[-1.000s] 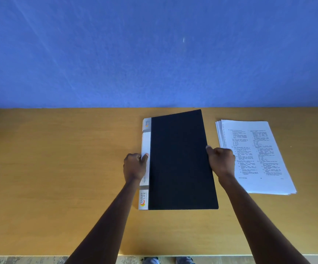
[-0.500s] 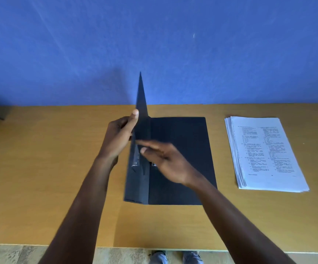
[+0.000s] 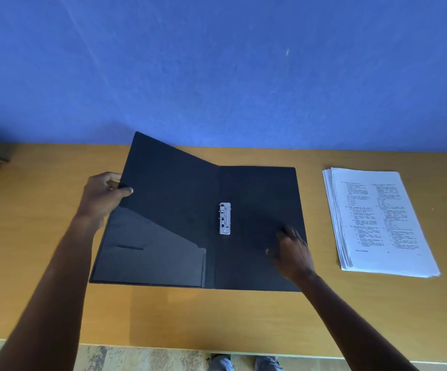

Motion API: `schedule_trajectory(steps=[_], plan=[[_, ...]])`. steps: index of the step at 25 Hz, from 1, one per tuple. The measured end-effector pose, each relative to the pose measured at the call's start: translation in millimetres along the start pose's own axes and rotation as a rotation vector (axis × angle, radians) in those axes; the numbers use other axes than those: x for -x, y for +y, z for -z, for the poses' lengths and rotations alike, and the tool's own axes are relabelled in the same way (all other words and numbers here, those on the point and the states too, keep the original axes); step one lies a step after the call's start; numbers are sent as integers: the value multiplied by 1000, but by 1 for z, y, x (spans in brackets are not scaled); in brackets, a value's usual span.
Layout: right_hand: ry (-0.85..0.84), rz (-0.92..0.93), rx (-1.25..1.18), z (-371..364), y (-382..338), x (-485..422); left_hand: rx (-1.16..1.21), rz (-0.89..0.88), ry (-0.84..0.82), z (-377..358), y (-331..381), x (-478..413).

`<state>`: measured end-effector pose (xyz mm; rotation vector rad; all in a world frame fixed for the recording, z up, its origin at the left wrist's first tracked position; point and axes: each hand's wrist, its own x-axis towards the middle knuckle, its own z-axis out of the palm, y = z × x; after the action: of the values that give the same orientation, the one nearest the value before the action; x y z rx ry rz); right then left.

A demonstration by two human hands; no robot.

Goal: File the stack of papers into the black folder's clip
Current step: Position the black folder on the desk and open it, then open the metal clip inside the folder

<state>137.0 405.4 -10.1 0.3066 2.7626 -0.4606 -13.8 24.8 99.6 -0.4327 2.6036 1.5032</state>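
Blue wall (image 3: 243, 62) fills the upper frame above a tan wooden table (image 3: 43, 236). Black folder (image 3: 257, 199) lies open at centre, metal clip (image 3: 224, 218) at its spine. Stack of papers (image 3: 377, 220) rests at right, apart from the folder. Left hand (image 3: 102, 195) pinches the raised front cover's edge. Right hand (image 3: 294, 253), fingers loosely spread, presses the back cover flat.

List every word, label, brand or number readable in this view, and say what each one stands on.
None can be read.
Stack of papers: the top sheet carries two columns of printed text, too small and blurred to read.
Black folder: open, with no lettering visible on its inner faces.
Metal clip: small markings, too small to make out.
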Motion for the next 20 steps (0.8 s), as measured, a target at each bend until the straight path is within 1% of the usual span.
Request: schedule_trajectory(steps=[3,7,10,14,20], plan=[[-12,-14,51,-15,4,1,-95,73,36,-6,-29,-20],[15,-11,94,-17,5,-2,-207,94,38,-20,-62,-33],[26,-8,109,-17,6,-1,-302,61,35,-29,-81,-37],[43,-5,101,-19,7,1,-444,32,-33,-38,-101,-39],[57,1,78,-18,8,-2,-565,-41,-4,-48,-119,-34]])
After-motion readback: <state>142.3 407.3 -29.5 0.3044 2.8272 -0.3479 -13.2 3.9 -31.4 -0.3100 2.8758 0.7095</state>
